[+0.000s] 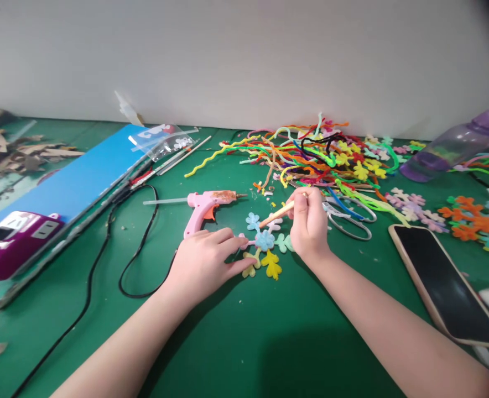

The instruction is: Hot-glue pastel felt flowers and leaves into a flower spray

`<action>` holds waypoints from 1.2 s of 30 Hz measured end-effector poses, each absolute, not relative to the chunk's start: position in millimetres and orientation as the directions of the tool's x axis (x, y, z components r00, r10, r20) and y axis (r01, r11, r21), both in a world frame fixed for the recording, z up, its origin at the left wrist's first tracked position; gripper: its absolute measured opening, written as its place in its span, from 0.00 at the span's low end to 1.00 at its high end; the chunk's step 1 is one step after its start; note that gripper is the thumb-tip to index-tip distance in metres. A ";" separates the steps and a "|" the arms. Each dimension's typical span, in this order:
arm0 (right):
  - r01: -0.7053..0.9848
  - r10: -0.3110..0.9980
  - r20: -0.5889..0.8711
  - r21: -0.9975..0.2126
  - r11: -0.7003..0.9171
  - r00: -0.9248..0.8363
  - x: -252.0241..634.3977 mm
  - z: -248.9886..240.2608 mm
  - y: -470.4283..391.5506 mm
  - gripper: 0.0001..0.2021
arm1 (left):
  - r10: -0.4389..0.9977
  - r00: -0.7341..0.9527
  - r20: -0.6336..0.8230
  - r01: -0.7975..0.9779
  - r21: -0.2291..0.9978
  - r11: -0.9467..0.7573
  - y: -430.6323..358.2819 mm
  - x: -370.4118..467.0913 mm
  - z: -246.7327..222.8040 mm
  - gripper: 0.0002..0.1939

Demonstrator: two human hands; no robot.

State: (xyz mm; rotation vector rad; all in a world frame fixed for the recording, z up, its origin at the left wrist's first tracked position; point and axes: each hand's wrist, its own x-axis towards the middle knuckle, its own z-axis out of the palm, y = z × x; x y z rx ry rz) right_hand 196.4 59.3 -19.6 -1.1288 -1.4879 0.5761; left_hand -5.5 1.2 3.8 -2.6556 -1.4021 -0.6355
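Note:
My right hand (311,226) is closed around a thin wooden stick (278,213). The stick slants down to the left, its tip close to a flower-shaped craft piece (264,240) with a light blue centre and petals in blue, pink, white, mint and yellow. With fingers apart, my left hand (207,260) rests on the left edge of that piece, fingertips at its pink and pale yellow petals. A pink glue gun (203,210) lies just beyond my left hand, nozzle pointing right, a clear glue stick (164,201) out of its back.
A tangled heap of pipe cleaners (298,149) lies at the back, scissors (352,218) at its front. On the right are a phone (443,282), orange flower pieces (472,221) and a purple bottle (447,149). A black cord (97,271) and purple power strip (32,237) occupy the left.

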 end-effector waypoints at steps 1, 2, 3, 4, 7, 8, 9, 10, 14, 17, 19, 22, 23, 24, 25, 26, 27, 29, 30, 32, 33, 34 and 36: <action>0.277 0.893 0.438 -0.875 0.398 0.102 195.4 -20.6 60.6 0.10 | 0.765 0.498 0.409 0.801 0.121 -0.586 1.1 -5.5 4.6 0.15; 0.231 0.905 0.408 -0.898 0.375 0.117 194.6 -21.5 61.8 0.10 | 0.755 0.501 0.423 0.798 0.112 -0.592 0.8 -5.5 5.3 0.15; 0.196 0.914 0.387 -0.912 0.359 0.125 194.0 -22.3 62.9 0.10 | 0.749 0.505 0.430 0.797 0.102 -0.596 0.5 -5.4 5.8 0.15; 0.174 0.919 0.373 -0.921 0.349 0.130 193.6 -22.8 63.7 0.10 | 0.745 0.509 0.431 0.797 0.092 -0.597 0.1 -5.4 5.9 0.15; 0.142 0.920 0.373 -0.924 0.356 0.118 193.2 -23.1 64.1 0.11 | 0.749 0.521 0.410 0.803 0.062 -0.593 -1.1 -5.9 3.8 0.16; 0.136 0.921 0.376 -0.923 0.361 0.105 193.1 -23.0 63.7 0.11 | 0.752 0.525 0.399 0.804 0.057 -0.591 -1.3 -6.2 2.6 0.17; 0.132 0.921 0.380 -0.921 0.367 0.091 193.0 -22.8 63.1 0.12 | 0.755 0.528 0.389 0.805 0.056 -0.591 -1.4 -6.6 1.3 0.18; 0.130 0.920 0.384 -0.919 0.373 0.078 192.8 -22.8 62.5 0.12 | 0.758 0.530 0.380 0.805 0.057 -0.591 -1.5 -6.9 0.3 0.19; 0.138 0.916 0.393 -0.914 0.381 0.074 191.9 -24.5 61.8 0.13 | 0.765 0.515 0.387 0.814 0.058 -0.577 -2.1 -7.2 0.0 0.21; 0.151 0.922 0.378 -0.920 0.363 0.086 191.5 -27.4 63.8 0.14 | 0.762 0.513 0.396 0.817 0.049 -0.575 -3.1 -6.6 1.6 0.21; 0.142 0.933 0.351 -0.930 0.338 0.082 191.4 -28.6 65.3 0.14 | 0.768 0.518 0.378 0.817 0.050 -0.575 -3.6 -6.1 1.6 0.21; 0.136 0.939 0.335 -0.936 0.324 0.076 191.3 -28.4 66.4 0.15 | 0.782 0.517 0.349 0.820 0.059 -0.569 -3.9 -5.7 -0.3 0.20; 0.142 0.938 0.338 -0.935 0.325 0.076 191.2 -28.0 66.4 0.15 | 0.785 0.515 0.344 0.822 0.062 -0.566 -4.1 -5.8 -0.9 0.20; 0.151 0.937 0.341 -0.933 0.327 0.076 191.1 -27.5 66.4 0.15 | 0.789 0.511 0.340 0.824 0.066 -0.562 -4.2 -5.9 -1.3 0.20; 0.158 0.937 0.342 -0.932 0.327 0.076 191.1 -27.2 66.5 0.15 | 0.793 0.507 0.338 0.827 0.070 -0.558 -4.4 -6.0 -1.4 0.20; 0.159 0.938 0.339 -0.933 0.324 0.075 191.2 -27.1 66.6 0.15 | 0.798 0.503 0.334 0.829 0.075 -0.554 -4.6 -6.1 -1.1 0.21; 0.155 0.940 0.333 -0.935 0.319 0.073 191.4 -27.3 66.9 0.15 | 0.802 0.499 0.329 0.831 0.080 -0.550 -4.8 -6.2 -0.5 0.22; 0.145 0.946 0.317 -0.941 0.305 0.064 191.8 -28.3 67.8 0.16 | 0.813 0.497 0.303 0.834 0.093 -0.544 -5.2 -5.9 1.5 0.24; 0.138 0.949 0.310 -0.944 0.299 0.059 192.1 -29.0 68.2 0.16 | 0.820 0.496 0.285 0.835 0.100 -0.540 -5.4 -5.6 2.7 0.25; 0.125 0.952 0.301 -0.948 0.293 0.047 192.7 -30.2 69.1 0.17 | 0.834 0.493 0.249 0.840 0.114 -0.531 -5.8 -4.7 4.9 0.27; 0.119 0.953 0.301 -0.948 0.294 0.041 192.8 -30.6 69.3 0.17 | 0.839 0.490 0.238 0.842 0.119 -0.526 -6.0 -4.2 5.6 0.27; 0.115 0.953 0.302 -0.948 0.296 0.036 192.9 -30.9 69.5 0.17 | 0.842 0.487 0.232 0.844 0.123 -0.521 -6.2 -3.8 6.1 0.27; 0.114 0.951 0.310 -0.946 0.305 0.026 192.9 -30.9 69.5 0.18 | 0.844 0.483 0.233 0.846 0.123 -0.519 -6.5 -3.1 6.4 0.27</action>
